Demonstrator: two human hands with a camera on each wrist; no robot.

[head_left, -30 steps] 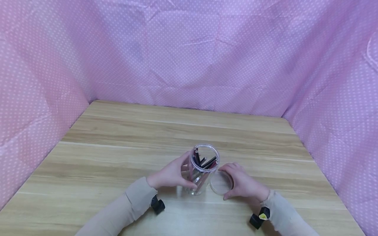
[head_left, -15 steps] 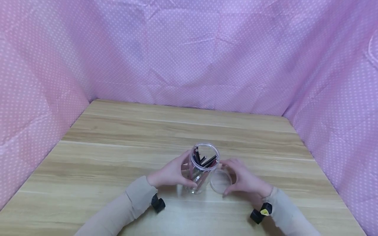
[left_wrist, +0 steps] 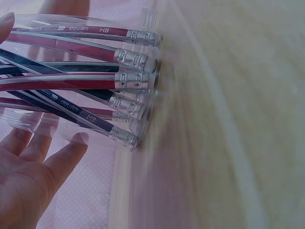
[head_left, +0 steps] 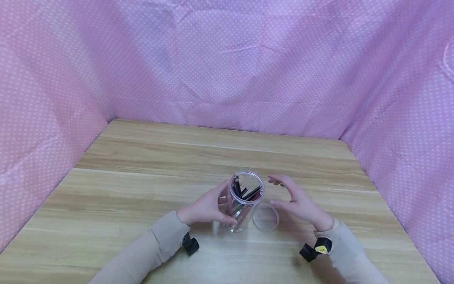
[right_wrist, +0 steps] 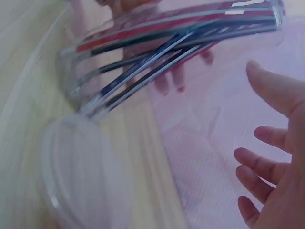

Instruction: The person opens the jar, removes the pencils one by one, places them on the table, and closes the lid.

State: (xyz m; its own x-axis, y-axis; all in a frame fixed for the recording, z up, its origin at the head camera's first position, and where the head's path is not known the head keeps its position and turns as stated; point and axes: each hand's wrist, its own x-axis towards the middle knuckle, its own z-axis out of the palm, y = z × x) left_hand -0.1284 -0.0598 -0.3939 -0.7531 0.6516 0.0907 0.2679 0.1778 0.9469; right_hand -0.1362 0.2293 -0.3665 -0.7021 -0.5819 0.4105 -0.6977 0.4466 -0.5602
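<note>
A tall clear jar [head_left: 244, 215] stands upright, its mouth uncovered. Inside it lean several red and black striped pencils [left_wrist: 95, 81]; in the left wrist view their metal-banded ends rest at the jar's bottom. My left hand [head_left: 207, 207] grips the jar from the left, thumb in front and fingers behind. A round clear lid [head_left: 266, 217] lies on the table just right of the jar. My right hand [head_left: 299, 201] hovers up and right of the lid, fingers spread and loosely bent, touching neither lid nor jar. The right wrist view shows it holding nothing.
The wood-grain table [head_left: 159, 157] extends around the jar on all sides. Pink dotted cloth [head_left: 220, 71] hangs at the back and both sides. A black wrist camera [head_left: 190, 245] is strapped to the left sleeve, another black camera [head_left: 308, 252] to the right.
My right hand has let go of the lid, lifted and moved away from it, its fingers spreading. The lid stays on the table. My left hand and the jar have barely moved.
</note>
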